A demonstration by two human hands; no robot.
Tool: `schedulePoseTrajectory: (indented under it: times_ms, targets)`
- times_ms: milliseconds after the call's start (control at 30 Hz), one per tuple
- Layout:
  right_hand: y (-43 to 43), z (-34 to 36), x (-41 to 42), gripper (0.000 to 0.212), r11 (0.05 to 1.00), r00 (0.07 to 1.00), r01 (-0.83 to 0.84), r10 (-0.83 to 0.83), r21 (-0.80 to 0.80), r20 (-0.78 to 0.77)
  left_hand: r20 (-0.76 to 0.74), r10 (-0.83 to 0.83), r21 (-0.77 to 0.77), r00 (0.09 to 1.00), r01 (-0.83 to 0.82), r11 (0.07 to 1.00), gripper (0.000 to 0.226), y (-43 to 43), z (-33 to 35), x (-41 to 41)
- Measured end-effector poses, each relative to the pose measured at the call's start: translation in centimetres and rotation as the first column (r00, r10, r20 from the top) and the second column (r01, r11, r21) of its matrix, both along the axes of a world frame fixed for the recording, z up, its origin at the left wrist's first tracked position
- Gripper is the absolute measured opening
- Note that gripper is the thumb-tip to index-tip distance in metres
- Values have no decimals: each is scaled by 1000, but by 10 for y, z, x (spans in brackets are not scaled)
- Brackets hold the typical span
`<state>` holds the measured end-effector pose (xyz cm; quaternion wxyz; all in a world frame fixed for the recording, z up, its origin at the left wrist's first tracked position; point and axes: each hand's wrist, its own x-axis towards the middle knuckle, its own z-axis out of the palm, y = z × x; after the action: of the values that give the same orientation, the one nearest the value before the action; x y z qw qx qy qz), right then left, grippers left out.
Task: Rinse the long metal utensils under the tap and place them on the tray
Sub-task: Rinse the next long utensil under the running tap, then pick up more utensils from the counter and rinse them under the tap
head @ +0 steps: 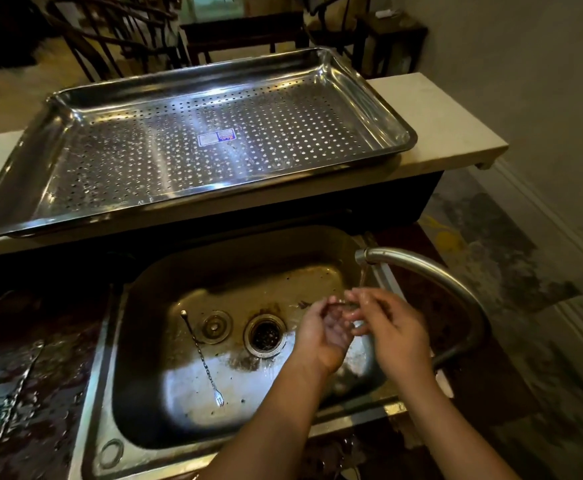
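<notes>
- While water runs from the tap (362,256), your left hand (321,336) and right hand (392,336) meet beneath it — whether they grip anything, you cannot tell.
- One long utensil (202,358) lies in the sink (137,403) — the tray (23,216) sits on the surface (449,133) behind.

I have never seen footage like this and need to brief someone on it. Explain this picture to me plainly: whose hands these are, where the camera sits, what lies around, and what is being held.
There is no machine here. A person wears one camera on the head, looking forward and down at their own bare hands.

The left hand and right hand meet under the tap, where a thin stream of water runs into the sink. Whether they hold anything is too blurred to tell.

In the sink basin lies one long twisted metal utensil with a small fork end, next to a loose plug and the drain.

Behind the sink, a perforated steel tray sits on a pale ledge. Only a small sticker shows on it; no utensils yet.
</notes>
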<state>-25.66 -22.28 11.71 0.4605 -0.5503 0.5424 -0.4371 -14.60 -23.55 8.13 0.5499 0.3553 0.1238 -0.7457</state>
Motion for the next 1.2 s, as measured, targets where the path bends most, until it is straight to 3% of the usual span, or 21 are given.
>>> schedulePoseTrajectory:
  times_ms: [100, 267, 367, 467, 567, 700, 767, 867, 1000, 1100, 1200]
  targets:
    - [19, -27, 12, 34, 987, 991, -118, 124, 107, -46, 91, -23, 53, 996, 19, 998, 25, 22, -6, 11]
    - [39, -61, 38, 43, 944, 936, -298, 318, 142, -151, 402, -81, 160, 912, 17, 987, 13, 61, -24, 57]
    - [49, -71, 54, 42, 918, 883, -373, 396, 135, -251, 613, -118, 214, 781, -21, 977, 13, 76, -43, 99]
    - [56, -86, 65, 23, 898, 822, -401, 440, 181, -361, 751, -164, 247, 640, -41, 968, 8, 88, -59, 148]
    - [60, -101, 71, 6, 873, 729, -418, 487, 250, -481, 840, -342, 386, 421, -20, 922, 15, 96, -79, 199]
    - [65, -111, 78, 18, 848, 575, -439, 518, 296, -633, 764, -644, 644, 36, 19, 765, 19, 97, -109, 256]
    - [64, -111, 80, 18, 862, 553, -421, 492, 284, -672, 674, -733, 738, -90, 30, 674, 21, 94, -124, 274]
    - [63, -110, 83, 20, 867, 476, -398, 474, 299, -741, 600, -785, 799, -153, 79, 596, 23, 88, -143, 282]
    - [65, -108, 87, 24, 866, 376, -396, 457, 306, -806, 610, -775, 788, -165, 22, 616, 23, 80, -158, 274]
    - [66, -105, 89, 27, 872, 328, -391, 432, 296, -840, 554, -787, 822, -271, 30, 568, 16, 77, -162, 272]
    - [66, -105, 90, 29, 866, 310, -390, 443, 313, -841, 531, -787, 832, -316, 17, 554, 13, 78, -165, 274]
